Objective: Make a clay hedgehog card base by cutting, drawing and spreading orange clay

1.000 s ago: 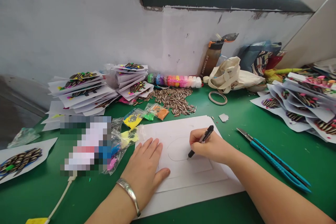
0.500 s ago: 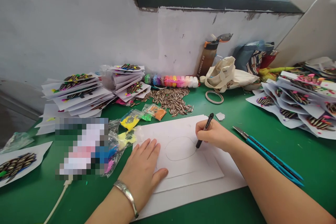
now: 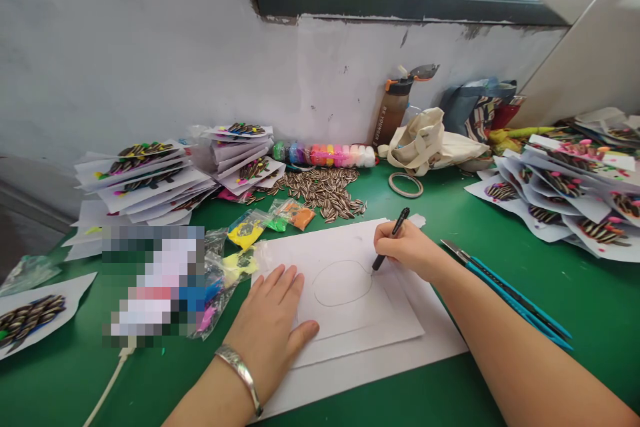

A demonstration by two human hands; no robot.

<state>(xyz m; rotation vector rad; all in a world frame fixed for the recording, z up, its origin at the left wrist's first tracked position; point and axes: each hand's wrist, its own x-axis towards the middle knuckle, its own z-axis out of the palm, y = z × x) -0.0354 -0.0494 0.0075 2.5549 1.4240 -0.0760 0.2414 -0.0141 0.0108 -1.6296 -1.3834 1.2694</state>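
My left hand (image 3: pixel 275 307) lies flat on the left side of the white paper (image 3: pixel 370 330), fingers spread and a silver bangle at the wrist. In my right hand (image 3: pixel 407 247) a black pen (image 3: pixel 391 240) is gripped, its tip touching the sheet. An oval pencil-thin outline (image 3: pixel 343 283) is drawn on the paper, and the pen tip rests at its right edge. Larger white sheets lie beneath. To the right of my right forearm is a blue utility knife (image 3: pixel 510 297).
Sunflower seeds (image 3: pixel 325 190) are heaped behind the paper. Coloured clay packets (image 3: pixel 247 230) lie at the left. Stacks of seed-decorated sheets (image 3: pixel 150 180) stand left, with more decorated sheets (image 3: pixel 565 193) at right. Behind are a tape roll (image 3: pixel 405 185), a bottle (image 3: pixel 393 113) and a cloth bag (image 3: pixel 425 143).
My right hand and the pen have moved slightly up along the right side of the oval. My left hand stays in place on the paper.
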